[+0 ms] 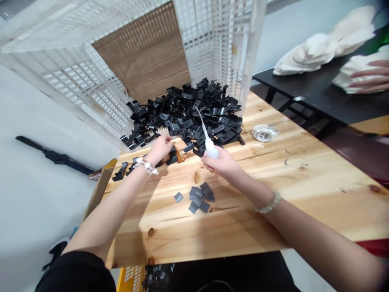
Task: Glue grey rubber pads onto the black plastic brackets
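My right hand (223, 161) is closed around a small white squeeze bottle (210, 149) with a long thin nozzle, tilted up and away toward the pile. My left hand (160, 148) is at the front of the heap, thumb and fingertips together; whatever they may hold is too small to make out. Beneath and beside it, black clips (120, 171) stand in a row on the wooden table (249, 227), partly hidden by the hand and wrist. One black clip (172, 156) is just right of my left hand. Several dark grey square pads (197, 197) lie nearer me.
A white plastic crate (71, 77) lies on its side, holding a heap of black clips (188, 109) and a cardboard sheet (146, 52). A clear tape roll (263, 133) lies at right. Beyond, another person's hand (372, 75) touches white bundles on a black table (328, 97).
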Demonstrator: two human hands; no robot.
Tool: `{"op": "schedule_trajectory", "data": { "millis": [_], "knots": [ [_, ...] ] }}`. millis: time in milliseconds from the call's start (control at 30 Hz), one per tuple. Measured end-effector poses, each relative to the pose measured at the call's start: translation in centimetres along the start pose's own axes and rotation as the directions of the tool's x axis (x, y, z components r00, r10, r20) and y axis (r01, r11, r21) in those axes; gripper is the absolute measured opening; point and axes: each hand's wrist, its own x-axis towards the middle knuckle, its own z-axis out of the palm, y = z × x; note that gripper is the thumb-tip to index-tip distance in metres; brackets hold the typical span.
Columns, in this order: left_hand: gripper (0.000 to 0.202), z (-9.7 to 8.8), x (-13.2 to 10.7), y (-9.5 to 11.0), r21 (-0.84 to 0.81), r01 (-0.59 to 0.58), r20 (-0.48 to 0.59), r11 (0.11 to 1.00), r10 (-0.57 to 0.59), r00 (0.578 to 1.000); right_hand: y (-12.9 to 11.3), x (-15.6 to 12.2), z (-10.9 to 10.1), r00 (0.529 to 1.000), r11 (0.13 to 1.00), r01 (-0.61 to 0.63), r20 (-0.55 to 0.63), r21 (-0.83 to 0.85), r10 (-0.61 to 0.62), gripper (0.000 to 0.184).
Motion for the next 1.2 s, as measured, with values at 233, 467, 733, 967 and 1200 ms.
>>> {"op": "schedule_trajectory", "data": {
  "millis": [233,467,733,967,1200],
  "knots": [
    [0.008,4.7,-0.2,2.6,0.059,-0.098,0.107,0.993,0.091,0.99,0.1,-0.4,0.5,0.996,0.998,-0.055,0.076,-0.006,0.055,0.016],
    [0.01,3.8,-3.1,3.0,-0.099,-0.066,0.118,0.993,0.077,0.99,0.3,-0.6,0.6,0.996,0.996,-0.068,0.057,0.061,0.065,0.017],
    [0.018,1.3,-12.2,2.0,-0.557,0.058,0.223,0.828,0.081,0.972,-1.0,-1.6,1.5,0.988,0.979,-0.15,0.039,0.137,0.146,0.02],
    [0.035,2.6,-14.7,1.1,-0.798,0.197,0.361,0.57,0.19,0.913,-0.5,-2.9,2.9,0.963,0.966,-0.216,0.196,0.142,0.186,0.029],
    [0.033,1.2,-15.4,1.1,-0.839,0.38,0.425,0.39,0.034,0.904,-2.1,-2.6,0.8,0.93,0.941,-0.08,0.314,-0.329,0.189,0.015]
  ]
}}
